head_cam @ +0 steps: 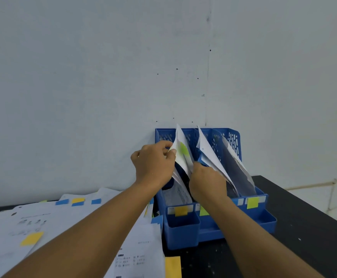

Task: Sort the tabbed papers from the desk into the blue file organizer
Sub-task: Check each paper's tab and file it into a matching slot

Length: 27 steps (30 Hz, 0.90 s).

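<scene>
The blue file organizer (183, 227) stands against the wall on the black desk, with yellow and green labels on its front. My left hand (153, 163) pinches the upper edge of a white paper with a green tab (182, 151) that stands in the organizer near the divider between its left and middle slots. My right hand (207, 183) reaches into the middle slot and touches the lower part of the papers there; its fingertips are hidden. More white sheets (209, 155) lean in the middle and right slots.
A loose spread of papers with blue and yellow tabs (77, 201) covers the desk (308, 217) to the left of the organizer. A yellow sheet (173, 265) lies in front of it. The wall rises right behind.
</scene>
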Each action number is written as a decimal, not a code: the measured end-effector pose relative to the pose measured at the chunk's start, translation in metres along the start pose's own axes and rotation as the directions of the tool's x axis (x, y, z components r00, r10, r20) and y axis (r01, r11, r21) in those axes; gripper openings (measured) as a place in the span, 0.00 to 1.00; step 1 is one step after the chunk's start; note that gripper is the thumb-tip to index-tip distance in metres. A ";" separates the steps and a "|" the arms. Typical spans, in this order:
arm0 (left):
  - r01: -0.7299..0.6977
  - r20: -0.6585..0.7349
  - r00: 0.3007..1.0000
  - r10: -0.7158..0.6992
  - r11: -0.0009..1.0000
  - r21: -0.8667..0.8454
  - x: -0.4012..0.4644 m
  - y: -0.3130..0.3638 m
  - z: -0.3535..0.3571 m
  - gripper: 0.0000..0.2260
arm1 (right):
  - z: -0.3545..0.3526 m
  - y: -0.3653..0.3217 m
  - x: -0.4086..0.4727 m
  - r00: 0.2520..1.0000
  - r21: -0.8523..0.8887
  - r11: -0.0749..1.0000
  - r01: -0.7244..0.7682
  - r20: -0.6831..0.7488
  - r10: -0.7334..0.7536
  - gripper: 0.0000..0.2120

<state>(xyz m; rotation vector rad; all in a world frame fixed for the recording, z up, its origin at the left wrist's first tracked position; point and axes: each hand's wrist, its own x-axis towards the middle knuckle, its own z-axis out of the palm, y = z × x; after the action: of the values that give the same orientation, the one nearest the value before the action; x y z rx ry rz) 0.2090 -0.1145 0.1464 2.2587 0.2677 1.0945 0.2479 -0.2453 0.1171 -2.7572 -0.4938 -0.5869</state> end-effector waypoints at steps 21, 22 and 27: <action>0.326 0.260 0.909 -0.325 0.944 0.040 -0.128 -0.124 -0.114 0.04 | 0.034 -0.043 -0.109 0.994 0.529 0.846 0.061 -0.108 -0.004 0.10; 0.320 0.285 0.895 -0.343 0.939 0.126 -0.140 -0.132 -0.118 0.06 | 0.042 -0.051 -0.114 0.998 0.526 0.848 0.060 -0.039 -0.046 0.10; 0.175 0.361 0.844 -0.397 0.840 0.514 -0.183 -0.164 -0.129 0.24 | 0.071 -0.083 -0.134 0.946 0.449 0.891 0.061 0.258 -0.194 0.16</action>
<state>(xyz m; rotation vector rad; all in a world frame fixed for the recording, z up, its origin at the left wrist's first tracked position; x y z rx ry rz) 0.0062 -0.0061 -0.0089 2.6933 0.7183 0.3271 0.1254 -0.1823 0.0130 -2.3919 -0.7765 -0.0616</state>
